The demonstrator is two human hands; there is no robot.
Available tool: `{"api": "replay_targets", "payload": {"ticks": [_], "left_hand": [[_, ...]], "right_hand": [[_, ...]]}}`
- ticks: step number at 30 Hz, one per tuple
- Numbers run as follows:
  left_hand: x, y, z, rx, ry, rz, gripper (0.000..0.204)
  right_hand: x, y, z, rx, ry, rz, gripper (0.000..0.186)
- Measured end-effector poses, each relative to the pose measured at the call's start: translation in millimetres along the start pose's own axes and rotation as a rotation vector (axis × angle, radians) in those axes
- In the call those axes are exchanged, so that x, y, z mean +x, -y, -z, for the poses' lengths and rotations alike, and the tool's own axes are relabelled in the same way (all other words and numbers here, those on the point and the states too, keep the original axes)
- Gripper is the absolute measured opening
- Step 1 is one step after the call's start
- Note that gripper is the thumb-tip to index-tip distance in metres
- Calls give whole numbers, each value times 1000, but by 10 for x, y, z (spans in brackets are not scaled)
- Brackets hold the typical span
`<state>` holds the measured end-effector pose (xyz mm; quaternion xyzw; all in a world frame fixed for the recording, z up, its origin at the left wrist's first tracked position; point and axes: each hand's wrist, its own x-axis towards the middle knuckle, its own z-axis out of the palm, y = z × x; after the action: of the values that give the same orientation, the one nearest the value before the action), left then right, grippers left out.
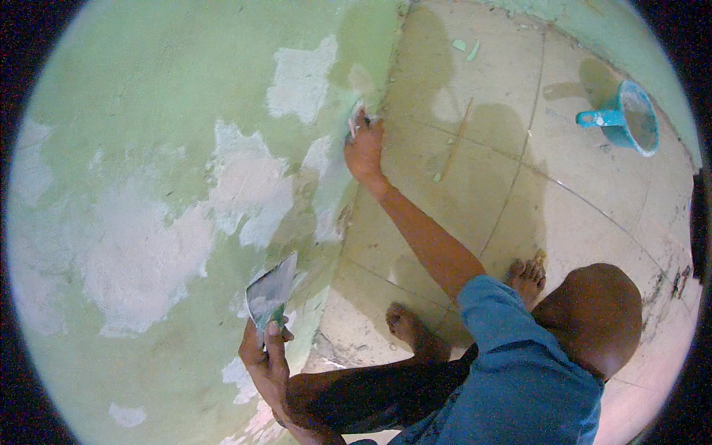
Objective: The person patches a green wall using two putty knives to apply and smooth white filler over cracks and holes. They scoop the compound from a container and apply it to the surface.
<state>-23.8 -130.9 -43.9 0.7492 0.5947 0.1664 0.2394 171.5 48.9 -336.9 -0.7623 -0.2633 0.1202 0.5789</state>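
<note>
My left hand (268, 348), low beside the wall, grips a wide putty knife (273, 289) by its green handle. Its blade points up and carries a grey-white smear. At the corner of wall and floor, my right hand (364, 148) is closed around a thin, pale-edged scraping tool (354, 122), mostly hidden by the fingers. That tool's tip meets or nearly meets the green wall (170, 81) beside a small damp-looking patch (360, 77). Larger whitish filler patches (148, 259) spread over the wall to the left.
A teal dipper (612, 119) with a short handle and grey residue inside stands on the tiled floor (586, 193) at the far right. A thin stick (460, 139) and green paint flakes (473, 50) lie on the tiles. My bare feet (526, 278) and bent knees are close by.
</note>
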Motion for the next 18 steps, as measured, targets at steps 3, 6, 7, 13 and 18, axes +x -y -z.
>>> {"api": "replay_targets", "payload": {"ticks": [3,6,7,13,18], "left_hand": [[28,103,23,41,3,-116,38],[46,41,-26,1,-20,-35,39],[60,18,-30,-15,-3,-37,33],[9,14,-22,30,-55,-21,43],[27,31,-19,53,-1,-1,44]], "right_hand": [[-125,79,-52,-64,164,-155,69],[-463,21,-36,-48,175,-155,63],[-552,-19,-15,-27,157,-142,61],[-411,147,748,277,200,-374,30],[194,-555,631,273,-154,25,35]]}}
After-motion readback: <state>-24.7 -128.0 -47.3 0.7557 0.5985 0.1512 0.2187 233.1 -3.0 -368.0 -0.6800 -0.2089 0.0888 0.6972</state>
